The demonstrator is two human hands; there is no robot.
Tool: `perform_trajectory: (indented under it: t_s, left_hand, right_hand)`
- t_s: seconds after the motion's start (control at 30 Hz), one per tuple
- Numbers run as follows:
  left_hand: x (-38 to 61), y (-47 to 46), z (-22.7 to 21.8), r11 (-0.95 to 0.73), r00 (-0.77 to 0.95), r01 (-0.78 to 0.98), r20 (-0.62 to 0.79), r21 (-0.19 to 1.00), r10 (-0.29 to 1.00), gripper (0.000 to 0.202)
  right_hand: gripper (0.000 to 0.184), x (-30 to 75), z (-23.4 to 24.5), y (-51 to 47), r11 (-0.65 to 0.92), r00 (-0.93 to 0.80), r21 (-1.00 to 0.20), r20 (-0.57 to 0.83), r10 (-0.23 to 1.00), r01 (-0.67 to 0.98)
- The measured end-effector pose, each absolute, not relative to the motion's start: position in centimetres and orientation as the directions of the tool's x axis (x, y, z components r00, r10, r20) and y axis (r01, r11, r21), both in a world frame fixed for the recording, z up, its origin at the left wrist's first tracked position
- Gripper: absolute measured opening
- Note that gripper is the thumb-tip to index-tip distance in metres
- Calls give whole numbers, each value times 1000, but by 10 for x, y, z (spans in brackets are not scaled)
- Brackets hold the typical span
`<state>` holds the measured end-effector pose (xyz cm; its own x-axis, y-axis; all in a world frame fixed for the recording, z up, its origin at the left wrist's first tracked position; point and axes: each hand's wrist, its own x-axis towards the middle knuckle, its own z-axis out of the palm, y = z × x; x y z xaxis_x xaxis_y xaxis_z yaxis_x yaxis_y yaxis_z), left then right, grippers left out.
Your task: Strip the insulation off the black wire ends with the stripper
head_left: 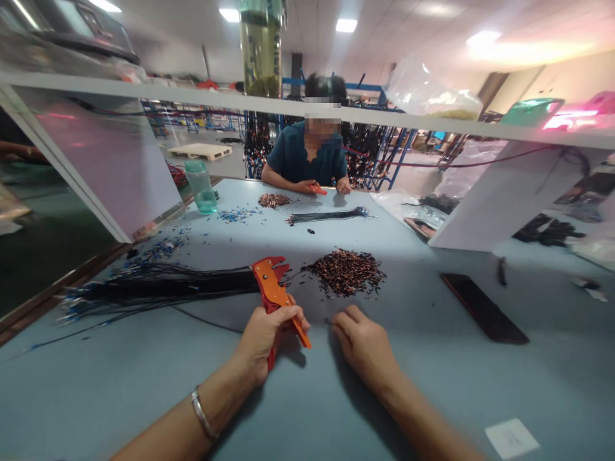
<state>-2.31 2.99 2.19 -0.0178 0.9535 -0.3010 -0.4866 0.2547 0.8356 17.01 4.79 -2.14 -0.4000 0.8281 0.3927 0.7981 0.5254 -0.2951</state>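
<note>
My left hand [273, 333] is wrapped round the handles of an orange and red wire stripper [271, 282], its jaws pointing away from me. Beside the jaws, to the left, lies a long bundle of black wires [192, 288] with blue and bare metal ends at its far left. One loose black wire [206, 318] runs from it toward my left wrist. My right hand [362, 339] is closed just above the table, fingertips pinched; a small dark bit shows at them, too small to name. Ahead of it is a heap of small black and copper-coloured pieces [346, 272].
A co-worker [307, 153] sits opposite, holding an orange tool, near a second heap [273, 200] and a shorter wire bundle [329, 216]. A green bottle [200, 189] stands at left, a dark phone [483, 307] lies at right. A white shelf [192, 100] spans above the table.
</note>
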Motion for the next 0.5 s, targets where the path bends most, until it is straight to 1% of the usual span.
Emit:
perform_trajectory:
  t_s: [0.07,0.1,0.13,0.2,0.27,0.37,0.43,0.5]
  left_hand:
    - [-23,30,22,270,-18,-486,-318,831,948,26]
    - [-23,30,22,272,-19,-483,-321,832,947,26]
    - [-23,30,21,270,-21,-478,-318,836,948,26]
    - [-23,29,20,255,-30,-464,-303,848,953,27]
    - [-23,28,20,242,-31,-452,-287,858,957,28]
    - [-22,26,20,244,1,-446,-272,861,962,30]
    - [-21,25,21,266,48,-442,-274,856,960,31]
    - [-21,24,22,313,121,-432,-290,846,949,30]
  right_hand:
    - [14,175,-23,54,432,-267,-380,415,870,818]
    - [12,178,-23,56,411,-226,-421,422,878,809]
    - [11,181,-22,56,412,-214,-452,426,879,791]
    - [15,183,-19,54,458,-249,-487,433,866,744]
    - [17,181,-17,50,524,-335,-497,422,843,692]
    - [20,179,-18,48,580,-460,-475,352,815,662]
    - [21,181,-19,50,569,-465,-449,328,822,689]
    - [23,187,-20,54,527,-407,-426,346,846,735]
